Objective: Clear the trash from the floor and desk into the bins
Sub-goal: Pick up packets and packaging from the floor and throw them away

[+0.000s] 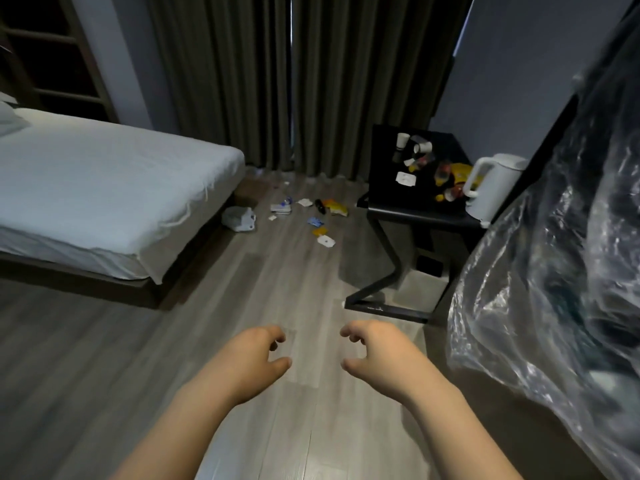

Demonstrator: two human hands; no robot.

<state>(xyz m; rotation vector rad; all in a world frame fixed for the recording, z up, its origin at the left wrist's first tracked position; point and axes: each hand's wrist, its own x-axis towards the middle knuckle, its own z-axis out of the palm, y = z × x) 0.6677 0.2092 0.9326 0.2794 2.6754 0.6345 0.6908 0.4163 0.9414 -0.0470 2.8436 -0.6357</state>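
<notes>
Trash lies scattered on the wooden floor ahead: a white plastic bag [239,218] by the bed corner, a crushed water bottle [282,205], a yellow wrapper [335,206], a blue wrapper [314,222] and a white paper [326,241]. The black desk [388,188] carries several paper cups [401,140], a white paper [405,178] and colourful wrappers [450,178]. A grey bin [424,285] stands under the desk. My left hand [252,358] and my right hand [374,351] hover low over the floor, far short of the trash, fingers loosely curled, holding nothing.
A bed [104,188] with white sheets fills the left. Dark curtains [277,81] hang at the back. A white kettle [491,188] stands on the desk's right. A large clear plastic bag [554,289] bulges in from the right.
</notes>
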